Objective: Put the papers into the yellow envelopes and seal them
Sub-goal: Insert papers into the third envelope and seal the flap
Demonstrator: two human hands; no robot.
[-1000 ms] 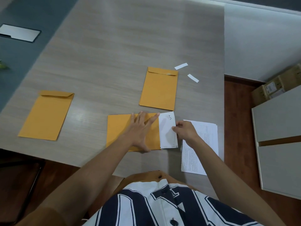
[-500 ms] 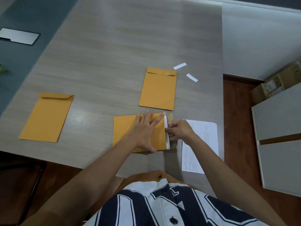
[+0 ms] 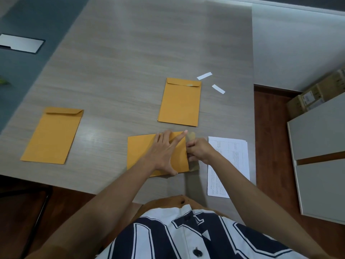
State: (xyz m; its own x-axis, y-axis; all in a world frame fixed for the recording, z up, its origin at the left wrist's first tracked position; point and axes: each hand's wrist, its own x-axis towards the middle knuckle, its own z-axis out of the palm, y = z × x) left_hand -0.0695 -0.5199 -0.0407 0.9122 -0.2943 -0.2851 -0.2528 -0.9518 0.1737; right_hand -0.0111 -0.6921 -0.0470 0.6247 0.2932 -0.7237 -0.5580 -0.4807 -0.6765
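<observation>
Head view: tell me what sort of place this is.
Likely an office or workroom: a long wood-grain table with yellow envelopes and printed papers, grey cabinets alongside, and cardboard boxes by the wall.

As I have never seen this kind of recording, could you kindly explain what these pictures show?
There is no machine here: a person works with bare hands, and every picture comes from one camera worn on their head, looking down. On the table lie a left envelope, a far envelope and a near envelope, all yellow, plus a stack of printed papers and two white strips. The left hand presses flat on the near envelope. The right hand has its fingers curled at that envelope's open end, by the flap; what they pinch is hidden.
</observation>
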